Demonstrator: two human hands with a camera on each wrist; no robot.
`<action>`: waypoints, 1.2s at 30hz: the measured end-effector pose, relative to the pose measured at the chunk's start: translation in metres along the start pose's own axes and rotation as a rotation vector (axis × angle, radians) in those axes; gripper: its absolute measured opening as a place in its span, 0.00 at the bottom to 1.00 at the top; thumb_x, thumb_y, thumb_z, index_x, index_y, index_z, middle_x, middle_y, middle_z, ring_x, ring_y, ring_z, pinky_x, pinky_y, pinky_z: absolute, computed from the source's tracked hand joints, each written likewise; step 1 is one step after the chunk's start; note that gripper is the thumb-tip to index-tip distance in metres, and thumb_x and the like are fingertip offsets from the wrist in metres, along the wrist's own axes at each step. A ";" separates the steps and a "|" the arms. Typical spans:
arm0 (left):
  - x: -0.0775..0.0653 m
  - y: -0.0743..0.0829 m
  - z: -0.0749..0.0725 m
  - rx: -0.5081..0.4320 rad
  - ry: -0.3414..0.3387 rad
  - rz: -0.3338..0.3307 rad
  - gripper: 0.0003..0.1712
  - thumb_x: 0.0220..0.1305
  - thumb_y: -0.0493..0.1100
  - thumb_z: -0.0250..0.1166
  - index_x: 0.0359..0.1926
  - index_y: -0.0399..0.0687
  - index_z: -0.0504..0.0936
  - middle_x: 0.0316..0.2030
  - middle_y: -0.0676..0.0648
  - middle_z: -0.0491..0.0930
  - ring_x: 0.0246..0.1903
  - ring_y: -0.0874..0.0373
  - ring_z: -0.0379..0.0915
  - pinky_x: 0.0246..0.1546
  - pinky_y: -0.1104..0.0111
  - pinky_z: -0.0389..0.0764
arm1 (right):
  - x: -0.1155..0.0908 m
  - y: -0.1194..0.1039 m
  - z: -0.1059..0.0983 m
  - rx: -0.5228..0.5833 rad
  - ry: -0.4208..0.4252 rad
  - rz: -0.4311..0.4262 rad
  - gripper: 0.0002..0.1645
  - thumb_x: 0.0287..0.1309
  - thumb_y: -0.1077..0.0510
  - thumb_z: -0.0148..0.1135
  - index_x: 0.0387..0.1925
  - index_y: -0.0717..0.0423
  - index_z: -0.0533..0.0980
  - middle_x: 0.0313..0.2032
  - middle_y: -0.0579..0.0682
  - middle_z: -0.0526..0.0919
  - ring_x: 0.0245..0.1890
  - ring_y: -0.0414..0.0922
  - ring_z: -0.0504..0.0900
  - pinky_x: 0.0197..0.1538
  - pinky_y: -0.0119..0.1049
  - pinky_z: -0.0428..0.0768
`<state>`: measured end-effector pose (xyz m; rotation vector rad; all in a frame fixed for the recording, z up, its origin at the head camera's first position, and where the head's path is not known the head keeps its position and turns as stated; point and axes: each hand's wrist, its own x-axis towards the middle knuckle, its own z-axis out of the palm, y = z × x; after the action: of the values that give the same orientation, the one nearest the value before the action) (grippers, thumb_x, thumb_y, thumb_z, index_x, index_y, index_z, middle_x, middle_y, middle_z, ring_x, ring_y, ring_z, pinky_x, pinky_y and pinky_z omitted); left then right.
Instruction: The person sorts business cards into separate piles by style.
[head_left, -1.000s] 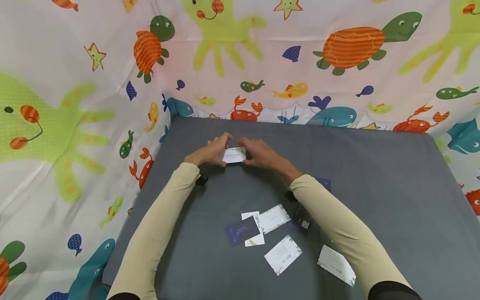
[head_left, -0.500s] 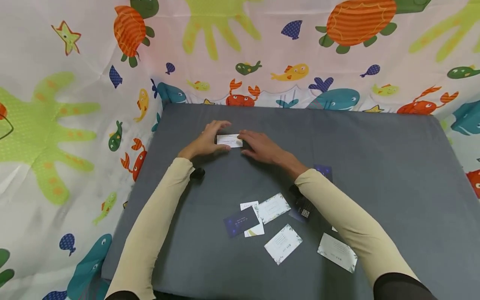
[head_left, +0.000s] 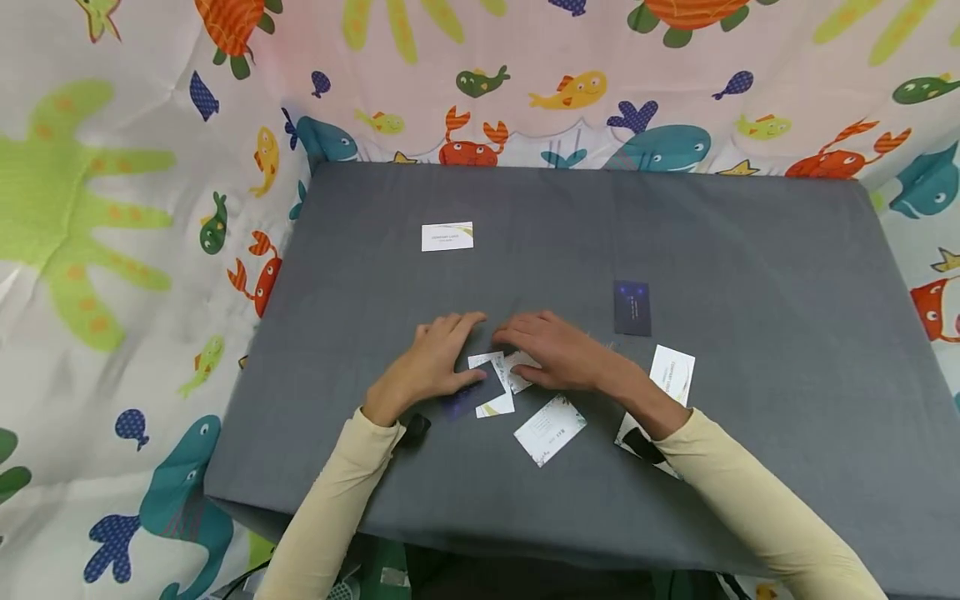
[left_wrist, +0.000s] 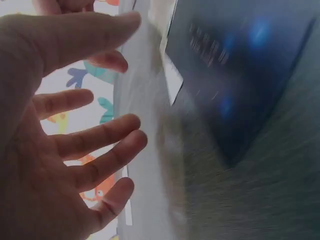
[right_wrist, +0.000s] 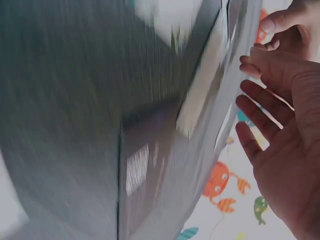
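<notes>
My left hand (head_left: 427,365) is over the near-left cards, fingers spread and empty. Below its thumb lies a dark blue business card (head_left: 487,388), partly covering a white card with a gold corner (head_left: 497,407). My right hand (head_left: 561,354) hovers with loose fingers over a white leaf-patterned card (head_left: 521,372), hiding part of it. In the left wrist view the dark blue card looms beside the open palm. The right wrist view shows a dark card with a QR square (right_wrist: 137,170) on the cloth, hidden by the hand from above. One white business card (head_left: 447,237) lies alone farther back.
Another leaf-patterned card (head_left: 551,429) lies nearer the front. To the right are a dark blue card (head_left: 632,308) and a white card (head_left: 672,372), plus one partly under the right forearm. The grey cloth table (head_left: 787,333) meets a sea-animal curtain (head_left: 525,117) behind.
Both hands have let go of the white card at the back, leaving it flat on the table, and have come back toward the near cards. The head view has tilted downward.
</notes>
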<state>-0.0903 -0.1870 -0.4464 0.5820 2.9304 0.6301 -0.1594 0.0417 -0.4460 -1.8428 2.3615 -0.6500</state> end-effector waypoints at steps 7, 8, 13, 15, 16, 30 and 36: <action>-0.006 0.000 0.009 -0.091 -0.031 0.024 0.44 0.53 0.54 0.65 0.67 0.51 0.55 0.51 0.51 0.72 0.51 0.52 0.65 0.44 0.55 0.58 | -0.001 -0.009 0.013 -0.013 0.026 0.059 0.27 0.54 0.52 0.62 0.56 0.53 0.69 0.51 0.48 0.74 0.54 0.45 0.70 0.56 0.47 0.63; -0.006 0.000 0.010 -0.095 -0.032 0.024 0.44 0.53 0.54 0.65 0.67 0.51 0.55 0.49 0.52 0.73 0.50 0.52 0.66 0.44 0.55 0.57 | 0.000 -0.009 0.014 -0.015 0.022 0.069 0.27 0.54 0.52 0.62 0.56 0.52 0.68 0.51 0.47 0.74 0.54 0.45 0.70 0.56 0.47 0.62; -0.009 -0.003 0.013 -0.071 -0.024 0.013 0.43 0.54 0.54 0.65 0.67 0.53 0.55 0.46 0.54 0.77 0.50 0.52 0.67 0.43 0.55 0.57 | 0.002 -0.011 0.020 -0.041 -0.024 0.100 0.28 0.56 0.49 0.59 0.58 0.50 0.66 0.53 0.47 0.73 0.55 0.45 0.69 0.55 0.47 0.62; -0.010 -0.005 0.012 -0.041 -0.014 0.011 0.42 0.55 0.55 0.63 0.67 0.54 0.54 0.46 0.55 0.77 0.51 0.53 0.66 0.43 0.55 0.56 | 0.005 -0.012 0.021 -0.053 -0.023 0.109 0.28 0.57 0.48 0.57 0.58 0.50 0.66 0.53 0.47 0.72 0.55 0.45 0.68 0.55 0.48 0.62; -0.010 -0.007 0.012 -0.019 -0.005 0.010 0.42 0.56 0.55 0.62 0.68 0.54 0.54 0.46 0.55 0.78 0.52 0.53 0.66 0.43 0.55 0.55 | 0.007 -0.012 0.022 -0.056 -0.017 0.114 0.28 0.58 0.48 0.57 0.58 0.51 0.65 0.53 0.47 0.72 0.56 0.45 0.68 0.55 0.48 0.61; -0.006 -0.015 0.009 0.383 0.288 -0.149 0.29 0.58 0.39 0.58 0.62 0.48 0.65 0.31 0.48 0.80 0.32 0.49 0.70 0.34 0.54 0.59 | 0.042 -0.020 0.039 -0.251 0.070 0.295 0.49 0.50 0.34 0.57 0.67 0.55 0.55 0.54 0.54 0.72 0.57 0.54 0.66 0.55 0.53 0.60; 0.004 -0.039 -0.001 0.207 0.078 -0.077 0.36 0.50 0.34 0.62 0.63 0.50 0.64 0.49 0.51 0.76 0.43 0.50 0.67 0.39 0.56 0.58 | 0.048 -0.027 0.043 -0.227 0.063 0.330 0.54 0.43 0.41 0.67 0.67 0.55 0.52 0.48 0.55 0.73 0.49 0.54 0.71 0.49 0.51 0.66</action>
<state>-0.1073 -0.2188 -0.4612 0.4687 3.0977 0.3509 -0.1350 -0.0208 -0.4658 -1.4640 2.7922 -0.4246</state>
